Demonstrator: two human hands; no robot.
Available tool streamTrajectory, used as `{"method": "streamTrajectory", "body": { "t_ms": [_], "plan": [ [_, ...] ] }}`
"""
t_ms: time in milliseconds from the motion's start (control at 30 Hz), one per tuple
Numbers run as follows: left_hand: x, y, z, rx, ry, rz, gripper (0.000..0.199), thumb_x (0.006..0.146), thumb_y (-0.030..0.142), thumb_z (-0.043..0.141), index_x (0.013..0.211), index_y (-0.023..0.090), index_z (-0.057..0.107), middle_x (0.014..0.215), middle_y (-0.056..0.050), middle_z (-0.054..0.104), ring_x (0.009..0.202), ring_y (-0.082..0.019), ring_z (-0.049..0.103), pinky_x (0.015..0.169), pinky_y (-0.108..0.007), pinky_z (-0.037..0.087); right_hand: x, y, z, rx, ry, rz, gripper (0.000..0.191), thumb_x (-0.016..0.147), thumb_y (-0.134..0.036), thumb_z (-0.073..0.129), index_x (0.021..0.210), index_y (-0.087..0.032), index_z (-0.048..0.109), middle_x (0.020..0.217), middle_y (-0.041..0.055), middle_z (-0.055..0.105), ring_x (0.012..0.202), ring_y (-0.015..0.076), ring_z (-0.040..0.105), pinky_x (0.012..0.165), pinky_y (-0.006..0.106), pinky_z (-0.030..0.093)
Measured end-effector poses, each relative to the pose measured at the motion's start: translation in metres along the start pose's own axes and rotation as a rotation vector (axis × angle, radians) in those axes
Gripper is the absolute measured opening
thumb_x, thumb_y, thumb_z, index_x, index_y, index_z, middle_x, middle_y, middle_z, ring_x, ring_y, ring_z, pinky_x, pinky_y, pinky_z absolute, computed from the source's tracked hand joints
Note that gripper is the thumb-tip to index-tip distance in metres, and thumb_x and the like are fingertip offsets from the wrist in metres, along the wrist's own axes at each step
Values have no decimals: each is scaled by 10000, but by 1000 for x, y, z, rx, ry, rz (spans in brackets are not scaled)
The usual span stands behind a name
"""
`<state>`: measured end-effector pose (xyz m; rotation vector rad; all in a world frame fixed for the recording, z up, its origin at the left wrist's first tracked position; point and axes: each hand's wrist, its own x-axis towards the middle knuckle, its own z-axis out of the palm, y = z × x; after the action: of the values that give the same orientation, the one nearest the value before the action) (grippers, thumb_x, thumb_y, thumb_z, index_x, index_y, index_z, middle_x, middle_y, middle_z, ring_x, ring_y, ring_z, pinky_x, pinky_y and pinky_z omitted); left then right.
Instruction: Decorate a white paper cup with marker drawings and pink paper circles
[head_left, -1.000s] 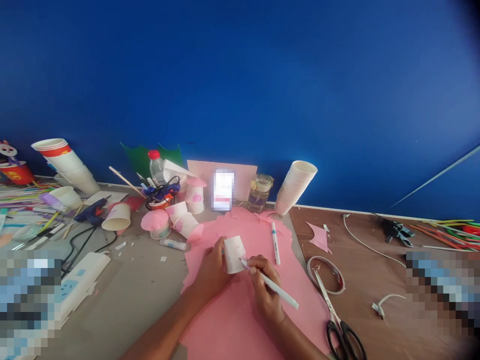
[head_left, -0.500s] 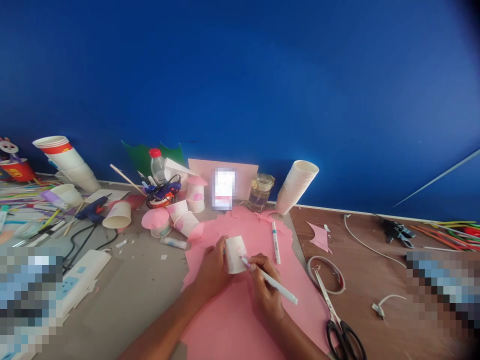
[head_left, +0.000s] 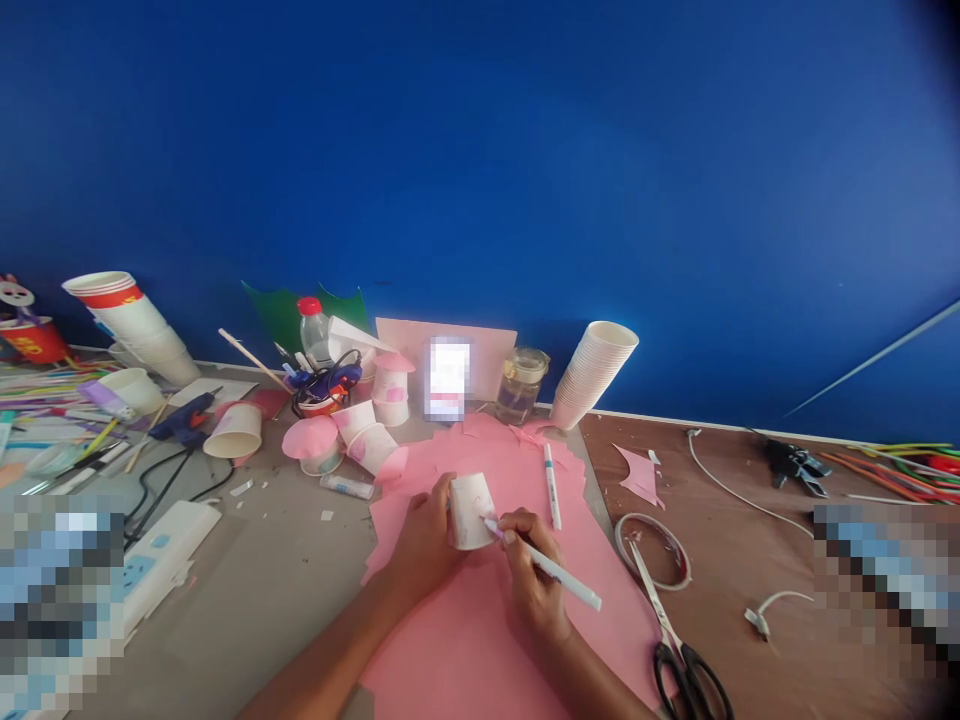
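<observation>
Left hand (head_left: 424,535), the nearer, curls round the left side of a white cup (head_left: 471,510), which sits between both hands over a pink sheet (head_left: 450,650), axis near upright. Right hand (head_left: 534,575) pinches a white marker (head_left: 570,582), tip at the cup's right side; contact unclear.

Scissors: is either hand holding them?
No, the scissors lie untouched; the left hand holds a paper cup, the right hand a white marker.

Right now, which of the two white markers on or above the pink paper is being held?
The marker in the right hand, its tip at the paper cup; the other marker lies untouched on the pink paper.
</observation>
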<state>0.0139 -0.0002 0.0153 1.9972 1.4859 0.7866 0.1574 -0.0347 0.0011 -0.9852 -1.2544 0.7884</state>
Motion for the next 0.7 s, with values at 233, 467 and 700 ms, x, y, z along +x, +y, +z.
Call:
{"method": "streamTrajectory", "body": {
  "t_ms": [233,467,700],
  "plan": [
    [0,0,0,-6,5,6,461,692,203,580,1104,207,373,791,-1,667,670,-199,625,690,-329,407,1,-3,1,-32,-37,6,145,880,-260,457,791,-211,560,690,9,536,613,162,476,556,281,368],
    [0,3,-1,-16,-2,-7,452,686,184,580,1092,202,385,790,-11,669,696,-207,631,686,-322,403,1,-1,0,-7,7,40,167,885,-295,454,789,-216,566,680,3,529,607,161,469,544,272,355],
    [0,3,-1,-30,-2,1,456,697,198,583,1105,208,380,740,17,655,629,-187,617,653,-312,405,3,-1,0,-3,52,82,192,867,-305,470,728,-209,562,648,-5,519,595,155,459,550,272,360]
  ]
}}
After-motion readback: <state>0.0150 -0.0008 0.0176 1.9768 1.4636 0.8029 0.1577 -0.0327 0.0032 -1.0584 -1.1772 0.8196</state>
